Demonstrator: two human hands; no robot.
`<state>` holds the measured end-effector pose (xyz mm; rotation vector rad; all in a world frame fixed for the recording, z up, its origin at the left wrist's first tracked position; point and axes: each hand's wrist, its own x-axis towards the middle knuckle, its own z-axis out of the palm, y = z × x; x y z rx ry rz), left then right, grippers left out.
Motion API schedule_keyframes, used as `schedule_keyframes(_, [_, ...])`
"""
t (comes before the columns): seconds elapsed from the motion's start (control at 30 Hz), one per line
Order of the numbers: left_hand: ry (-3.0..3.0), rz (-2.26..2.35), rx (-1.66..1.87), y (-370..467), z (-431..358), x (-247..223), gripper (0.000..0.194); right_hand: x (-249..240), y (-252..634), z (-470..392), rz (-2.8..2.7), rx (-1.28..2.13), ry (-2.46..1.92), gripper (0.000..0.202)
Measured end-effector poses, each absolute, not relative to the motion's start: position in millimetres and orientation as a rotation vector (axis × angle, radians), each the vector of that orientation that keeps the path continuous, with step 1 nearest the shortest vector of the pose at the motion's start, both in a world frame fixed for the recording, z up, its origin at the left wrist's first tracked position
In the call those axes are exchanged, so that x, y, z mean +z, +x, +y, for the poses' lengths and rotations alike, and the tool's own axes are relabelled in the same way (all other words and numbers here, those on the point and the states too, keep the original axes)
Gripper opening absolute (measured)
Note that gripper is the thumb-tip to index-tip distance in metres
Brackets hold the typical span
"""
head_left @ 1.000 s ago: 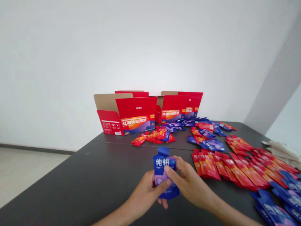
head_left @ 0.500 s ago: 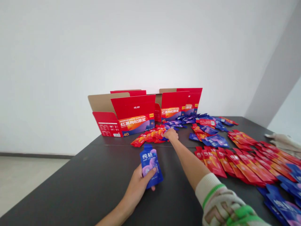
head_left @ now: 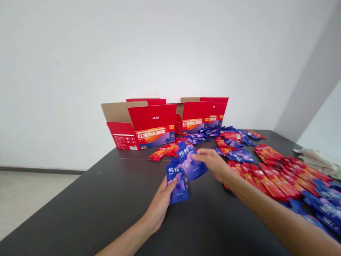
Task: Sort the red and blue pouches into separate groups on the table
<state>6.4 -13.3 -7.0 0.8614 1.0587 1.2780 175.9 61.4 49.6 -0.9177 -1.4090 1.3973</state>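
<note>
- In the head view, the left hand (head_left: 161,197) is closed on the lower blue pouch (head_left: 178,190), its thumb across the printed front and its fingers mostly hidden behind. Whether a second pouch lies behind that one cannot be told.
- The right hand (head_left: 214,163) pinches the upper blue pouch (head_left: 192,166) by its right edge, thumb and fingers closed on it.
- Both pouches are held above the dark table (head_left: 106,206), printed faces toward the camera. The upper one tilts to the left at its top and overlaps the top of the lower one in the view; whether they touch cannot be told.
- Beyond the hands, the front left carton (head_left: 153,124) stands on the table, its flaps raised. More red cartons (head_left: 197,113) stand behind it and to its right, also with raised flaps.
- Loose red pouches (head_left: 158,153) lie just in front of the front left carton, partly hidden by the upper blue pouch.
- A heap of blue pouches (head_left: 217,131) lies by the cartons on the right, with mixed red and blue pouches (head_left: 234,149) nearer the camera.
- Overlapping red pouches in a row (head_left: 271,179) spread beside and beyond the right forearm, and blue pouches at the lower right (head_left: 326,208) lie nearer the camera.
- A pale cloth (head_left: 317,161) lies crumpled near the table's right edge.
</note>
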Motion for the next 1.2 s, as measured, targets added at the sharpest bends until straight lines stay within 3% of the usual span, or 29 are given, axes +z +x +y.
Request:
schedule_keyframes(0.1, [0.719, 1.059, 1.329, 28, -30, -1, 0.048, 30, 166, 26, -1.336, 1.437, -0.932, 0.035])
schedule_keyframes(0.2, [0.591, 1.112, 1.381, 44, -44, 3, 0.054, 14, 157, -4, -1.24, 1.32, -0.975, 0.033])
schedule_keyframes(0.37, [0.859, 1.089, 1.404, 57, -58, 7, 0.056, 10, 161, -31, -1.277, 1.06, -1.055, 0.023])
schedule_keyframes(0.53, [0.95, 1.097, 1.386, 78, -71, 7, 0.058, 16, 181, -60, -1.253, 1.186, -0.936, 0.025])
schedule_keyframes(0.77, [1.35, 1.221, 1.246, 122, -83, 6, 0.043, 27, 249, -93, -1.226, 1.2, -1.137, 0.03])
schedule_keyframes(0.87, [1.573, 1.207, 1.121, 129, -81, 1, 0.048, 21, 305, -89, -1.164, 1.182, -1.333, 0.036])
schedule_keyframes(1.03, [1.697, 1.257, 0.985, 123, -72, -18, 0.048, -32, 389, -78, -1.411, 0.655, -1.767, 0.046])
schedule_keyframes(1.2, [1.735, 1.285, 0.915, 114, -68, -27, 0.044, -66, 413, -69, -1.611, 0.075, -1.978, 0.051])
